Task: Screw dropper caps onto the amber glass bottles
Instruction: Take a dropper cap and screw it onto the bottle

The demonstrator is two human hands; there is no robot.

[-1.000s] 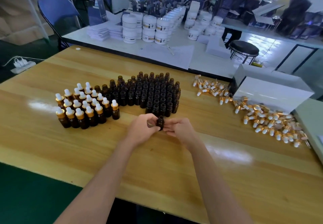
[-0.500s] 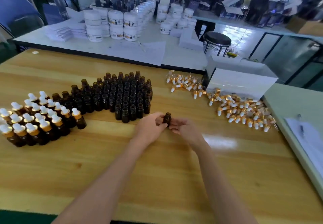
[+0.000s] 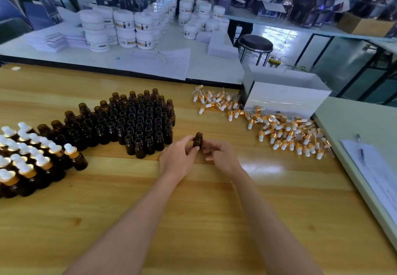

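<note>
Little has moved since half a second ago: your left hand (image 3: 178, 157) and right hand (image 3: 222, 156) still hold the uncapped amber bottle (image 3: 198, 139) upright between them, fingers curled on both its sides. It is just right of the open bottles (image 3: 139, 124) on the bench (image 3: 204, 210), and the dropper caps (image 3: 285, 133) lie farther right.

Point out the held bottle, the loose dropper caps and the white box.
held bottle (image 3: 197, 142): head view, on its amber body.
dropper caps (image 3: 286, 132): head view, middle of the loose pile.
white box (image 3: 285, 98): head view, on its front wall.
</note>
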